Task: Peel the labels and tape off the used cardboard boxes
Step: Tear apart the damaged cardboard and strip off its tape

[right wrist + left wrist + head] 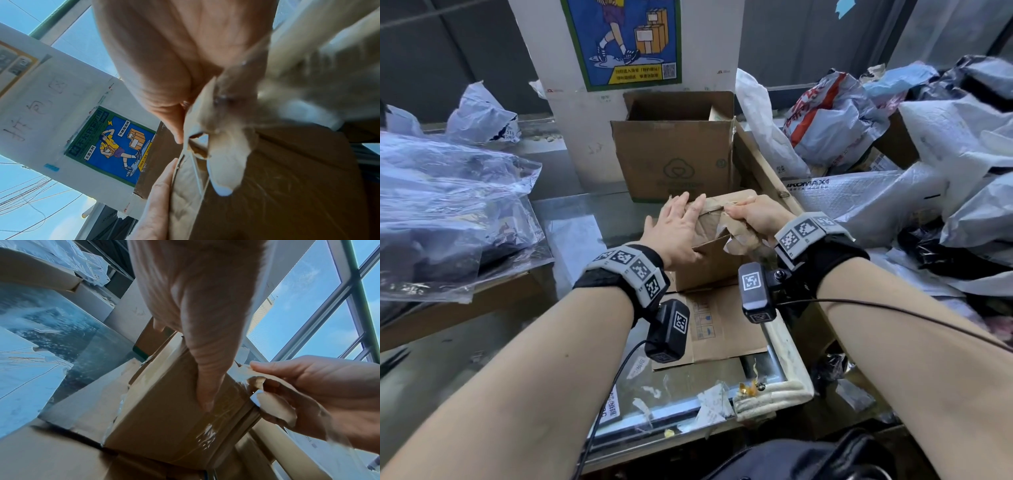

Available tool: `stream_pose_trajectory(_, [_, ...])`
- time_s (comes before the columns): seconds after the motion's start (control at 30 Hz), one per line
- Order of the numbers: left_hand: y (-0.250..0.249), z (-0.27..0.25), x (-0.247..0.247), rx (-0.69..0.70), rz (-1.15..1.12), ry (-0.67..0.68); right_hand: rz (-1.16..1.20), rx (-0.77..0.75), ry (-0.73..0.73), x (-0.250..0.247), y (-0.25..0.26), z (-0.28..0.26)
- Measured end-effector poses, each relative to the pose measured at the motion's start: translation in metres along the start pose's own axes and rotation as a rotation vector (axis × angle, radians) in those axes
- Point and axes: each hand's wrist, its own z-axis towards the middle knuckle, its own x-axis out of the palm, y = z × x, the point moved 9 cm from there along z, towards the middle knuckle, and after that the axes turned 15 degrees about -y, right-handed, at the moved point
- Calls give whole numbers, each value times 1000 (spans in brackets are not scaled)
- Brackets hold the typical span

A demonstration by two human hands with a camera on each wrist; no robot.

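Observation:
A small brown cardboard box stands on a flattened carton at the table's middle. My left hand lies flat on its top with straight fingers, thumb down the near side, holding it still. My right hand pinches a strip of brownish tape that is lifted off the box top and hangs crumpled below the fist. The left wrist view shows the tape curling through my right hand beside the box. In the right wrist view the tape is blurred.
A larger open cardboard box stands right behind, against a white pillar with a blue poster. Heaps of plastic mailer bags lie at the left and right. Torn label scraps litter the glass tabletop near me.

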Motion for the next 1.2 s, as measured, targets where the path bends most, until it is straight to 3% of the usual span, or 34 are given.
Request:
stream_pose_trajectory(0.43, [7, 6, 4, -61, -61, 18, 353, 68, 1, 4, -9, -8])
stream_pose_trajectory(1.2, [7, 8, 4, -90, -99, 22, 731, 153, 28, 11, -20, -15])
